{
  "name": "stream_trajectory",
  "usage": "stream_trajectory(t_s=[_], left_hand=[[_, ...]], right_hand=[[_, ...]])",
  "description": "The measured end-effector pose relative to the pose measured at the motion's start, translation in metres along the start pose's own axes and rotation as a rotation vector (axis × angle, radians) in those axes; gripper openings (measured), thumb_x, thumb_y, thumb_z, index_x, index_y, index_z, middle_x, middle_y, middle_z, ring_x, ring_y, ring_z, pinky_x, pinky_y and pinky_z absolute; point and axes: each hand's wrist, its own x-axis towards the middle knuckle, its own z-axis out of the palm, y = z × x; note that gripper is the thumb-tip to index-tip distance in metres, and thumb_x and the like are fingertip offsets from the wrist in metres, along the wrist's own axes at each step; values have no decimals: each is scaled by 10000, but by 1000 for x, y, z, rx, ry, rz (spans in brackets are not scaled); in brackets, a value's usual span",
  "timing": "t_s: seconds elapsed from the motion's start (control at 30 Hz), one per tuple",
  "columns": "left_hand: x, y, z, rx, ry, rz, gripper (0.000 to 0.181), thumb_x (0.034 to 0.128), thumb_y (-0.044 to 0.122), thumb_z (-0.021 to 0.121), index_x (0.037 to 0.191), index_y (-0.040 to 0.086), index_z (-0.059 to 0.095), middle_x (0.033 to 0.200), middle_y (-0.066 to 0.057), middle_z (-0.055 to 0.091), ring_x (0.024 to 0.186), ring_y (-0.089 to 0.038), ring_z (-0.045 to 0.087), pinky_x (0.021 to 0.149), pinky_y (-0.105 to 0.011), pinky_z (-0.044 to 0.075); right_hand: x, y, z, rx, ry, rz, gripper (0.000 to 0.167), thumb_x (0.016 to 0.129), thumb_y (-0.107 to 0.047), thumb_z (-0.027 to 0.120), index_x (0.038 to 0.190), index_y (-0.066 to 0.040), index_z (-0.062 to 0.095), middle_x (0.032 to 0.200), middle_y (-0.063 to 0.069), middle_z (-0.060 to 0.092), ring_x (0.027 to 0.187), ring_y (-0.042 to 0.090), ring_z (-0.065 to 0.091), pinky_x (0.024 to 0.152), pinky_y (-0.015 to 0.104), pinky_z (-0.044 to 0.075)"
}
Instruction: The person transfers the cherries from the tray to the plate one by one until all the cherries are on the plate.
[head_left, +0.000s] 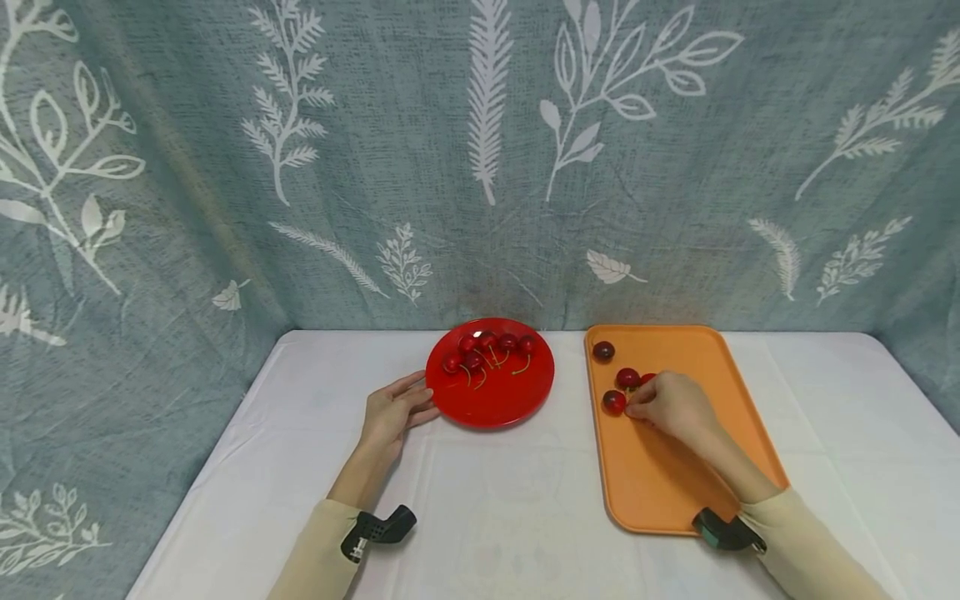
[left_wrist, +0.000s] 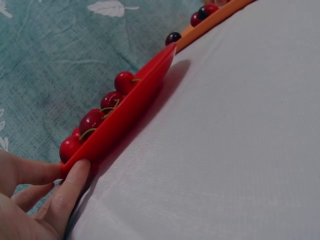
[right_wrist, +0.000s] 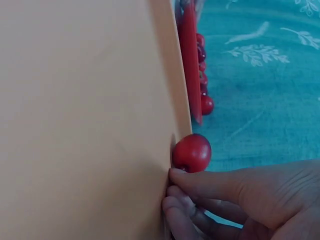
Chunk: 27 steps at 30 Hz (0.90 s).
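Observation:
A round red plate (head_left: 487, 408) stands at the back of the table, with several stemmed cherries (head_left: 507, 342) grouped on its far half. My left hand (head_left: 393, 412) holds the plate's left rim, the thumb and a finger on either side of the edge in the left wrist view. To the right lies an orange tray (head_left: 637, 492). Over its left part, my right hand (head_left: 675, 407) pinches at the stem end of a red cherry (right_wrist: 192, 152); the fingertips hide the stem. Other cherries (head_left: 603, 351) lie near it on the tray, one partly covered by the hand.
A white cloth (head_left: 517, 517) covers the table. A strip of it separates the plate from the tray. Behind the table hangs a blue-green curtain (head_left: 420, 167) with white leaf prints, close to the far rims of plate and tray.

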Motion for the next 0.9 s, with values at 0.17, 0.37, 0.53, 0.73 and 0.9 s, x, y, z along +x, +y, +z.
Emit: stream_trajectory(t_s=[0.17, 0.37, 0.53, 0.73, 0.9], left_hand=[[1, 1, 1, 7, 2, 2, 471, 945, -10, 589, 1403, -39, 485, 1308, -282, 562, 752, -116, 703, 733, -282, 602], [1, 1, 0, 13, -1, 1, 473, 946, -3, 591, 1405, -38, 483, 1306, -280, 563, 750, -114, 703, 731, -276, 602], [1, 1, 0, 18, -3, 0, 470, 947, 0, 591, 1404, -38, 484, 1286, -271, 578, 741, -114, 704, 726, -278, 603], [2, 0, -2, 19, 3, -3, 464, 946, -3, 589, 1398, -39, 490, 1289, -266, 583, 744, -121, 707, 726, -286, 604], [2, 1, 0, 7, 1, -6, 467, 944, -4, 596, 1398, -40, 492, 1261, -253, 601, 741, -113, 704, 732, -281, 602]], right_hand=[[-1, 1, -1, -21, -10, -12, 103, 835, -168, 762, 844, -70, 789, 588, -40, 633, 565, 122, 515, 526, 267, 390], [-3, 0, -3, -55, -1, -67, 107, 850, -155, 741, 781, -74, 753, 641, -34, 631, 598, 137, 485, 530, 262, 367], [-5, -4, -7, -84, 24, -150, 124, 885, -136, 702, 789, -65, 737, 717, -11, 650, 620, 148, 464, 553, 270, 373], [-6, -11, -8, -26, 36, -143, 130, 904, -127, 694, 869, -16, 751, 824, 54, 697, 679, 161, 489, 589, 276, 404], [-3, -15, -6, 95, 26, -106, 143, 922, -95, 669, 924, 28, 742, 824, 78, 720, 668, 157, 593, 552, 241, 465]])
